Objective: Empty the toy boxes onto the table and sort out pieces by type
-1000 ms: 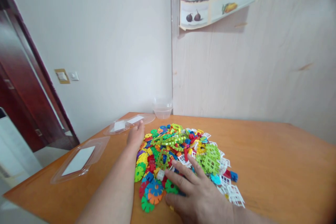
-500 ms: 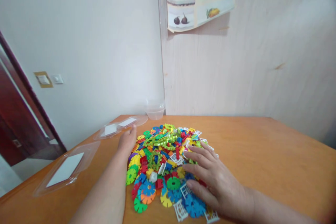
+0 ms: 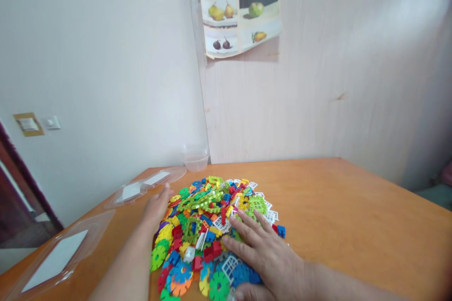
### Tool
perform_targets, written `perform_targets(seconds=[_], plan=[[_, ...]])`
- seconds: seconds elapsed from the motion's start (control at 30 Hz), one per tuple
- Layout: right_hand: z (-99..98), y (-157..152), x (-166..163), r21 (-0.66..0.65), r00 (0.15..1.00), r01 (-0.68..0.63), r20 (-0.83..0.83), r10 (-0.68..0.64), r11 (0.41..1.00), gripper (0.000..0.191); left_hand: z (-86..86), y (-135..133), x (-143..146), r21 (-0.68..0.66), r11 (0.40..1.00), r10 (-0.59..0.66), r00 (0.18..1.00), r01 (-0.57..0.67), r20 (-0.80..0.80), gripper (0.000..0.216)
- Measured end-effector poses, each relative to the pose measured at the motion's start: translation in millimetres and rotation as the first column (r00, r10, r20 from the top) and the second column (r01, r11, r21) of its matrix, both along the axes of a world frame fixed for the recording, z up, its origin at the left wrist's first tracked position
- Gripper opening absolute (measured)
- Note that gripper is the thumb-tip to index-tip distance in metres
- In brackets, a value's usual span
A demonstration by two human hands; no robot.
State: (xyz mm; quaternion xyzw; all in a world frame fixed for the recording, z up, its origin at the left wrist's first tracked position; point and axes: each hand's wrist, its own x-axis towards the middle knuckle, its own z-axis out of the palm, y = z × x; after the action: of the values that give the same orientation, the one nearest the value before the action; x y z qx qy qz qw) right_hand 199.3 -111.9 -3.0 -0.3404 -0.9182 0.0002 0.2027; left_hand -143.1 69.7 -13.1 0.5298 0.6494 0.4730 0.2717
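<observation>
A heap of colourful plastic building pieces point(image 3: 208, 216) lies on the table before me. It mixes notched discs, small bricks, green frames and white lattice pieces. Along the heap's left edge rests my left hand point(image 3: 157, 204), on its side with fingers extended; part of it is hidden by the wrist. My right hand point(image 3: 263, 247) lies palm down over the heap's right side, its fingers spread across the pieces. Under its thumb and palm are a blue notched disc point(image 3: 242, 273) and a white lattice piece point(image 3: 230, 267). Neither hand grips a piece.
Clear plastic lids point(image 3: 102, 225) with white labels line the table's left side. A clear plastic tub point(image 3: 196, 157) stands at the back by the wall. The wooden table point(image 3: 339, 211) extends to the right. A fruit picture point(image 3: 243, 23) hangs on the wall.
The view has turned right and tilted up a little, so the scene sits further left. My right hand has moved inward over the heap, shifting pieces at its right side.
</observation>
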Motion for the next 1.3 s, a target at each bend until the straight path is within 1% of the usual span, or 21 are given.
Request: perform_targets(seconds=[0.1, 0.2, 0.3, 0.4, 0.47, 0.5, 0.63, 0.73, 0.87, 1.03, 1.2, 1.3], plan=[[-5.7, 6.6, 0.0, -0.007, 0.998, 0.047, -0.049, -0.047, 0.999, 0.079, 3.0, -4.3, 4.9, -0.029, 1.0, -0.008, 0.997, 0.011, 0.079, 0.058], [-9.1, 12.4, -0.8, -0.01, 0.991, 0.095, -0.097, -0.095, 0.995, 0.08, 4.2, -7.2, 10.3, -0.014, 1.0, 0.007, 0.996, -0.006, 0.089, 0.057], [-9.7, 17.5, -1.7, -0.017, 0.981, 0.133, -0.14, -0.134, 0.991, 0.077, 3.9, -6.5, 14.2, 0.01, 0.999, 0.039, 0.999, -0.04, 0.027, 0.058], [-9.6, 20.8, -2.1, -0.032, 0.973, 0.145, -0.178, -0.148, 0.989, 0.074, 6.2, -5.3, 19.0, 0.061, 0.993, 0.107, 0.991, -0.103, -0.079, 0.057], [-10.0, 22.0, -2.5, -0.043, 0.967, 0.145, -0.205, -0.151, 0.988, 0.072, 10.1, -6.5, 26.1, 0.111, 0.985, 0.146, 0.985, -0.136, -0.095, 0.054], [-10.2, 22.5, -2.9, -0.044, 0.965, 0.143, -0.217, -0.149, 0.989, 0.072, 12.5, -8.0, 31.3, 0.136, 0.981, 0.15, 0.986, -0.14, -0.068, 0.053], [-9.5, 24.9, -4.2, -0.024, 0.954, 0.141, -0.264, -0.142, 0.99, 0.07, 22.2, -19.2, 60.3, 0.199, 0.968, 0.126, 0.981, -0.154, 0.145, 0.055], [-6.1, 28.4, -3.7, -0.003, 0.941, 0.164, -0.3, -0.157, 0.987, 0.069, 27.5, -28.9, 79.6, 0.214, 0.97, 0.078, 0.979, -0.119, 0.189, 0.058], [-1.6, 37.6, -0.9, 0.007, 0.93, 0.205, -0.313, -0.193, 0.979, 0.067, 31.5, -36.0, 87.8, 0.235, 0.972, -0.011, 0.993, -0.018, 0.12, 0.055], [-0.9, 53.6, 0.0, 0.011, 0.903, 0.251, -0.361, -0.23, 0.968, 0.06, 34.2, -38.8, 86.6, 0.251, 0.964, -0.067, 0.994, 0.087, -0.086, 0.059], [-2.4, 69.0, 2.7, -0.052, 0.835, 0.303, -0.467, -0.291, 0.952, 0.048, 37.9, -45.2, 95.3, 0.234, 0.959, -0.093, 0.959, 0.158, -0.267, 0.053], [-3.1, 76.9, 8.0, -0.129, 0.768, 0.301, -0.555, -0.321, 0.945, 0.043, 41.0, -49.3, 99.9, 0.219, 0.961, -0.1, 0.951, 0.169, -0.293, 0.048]])
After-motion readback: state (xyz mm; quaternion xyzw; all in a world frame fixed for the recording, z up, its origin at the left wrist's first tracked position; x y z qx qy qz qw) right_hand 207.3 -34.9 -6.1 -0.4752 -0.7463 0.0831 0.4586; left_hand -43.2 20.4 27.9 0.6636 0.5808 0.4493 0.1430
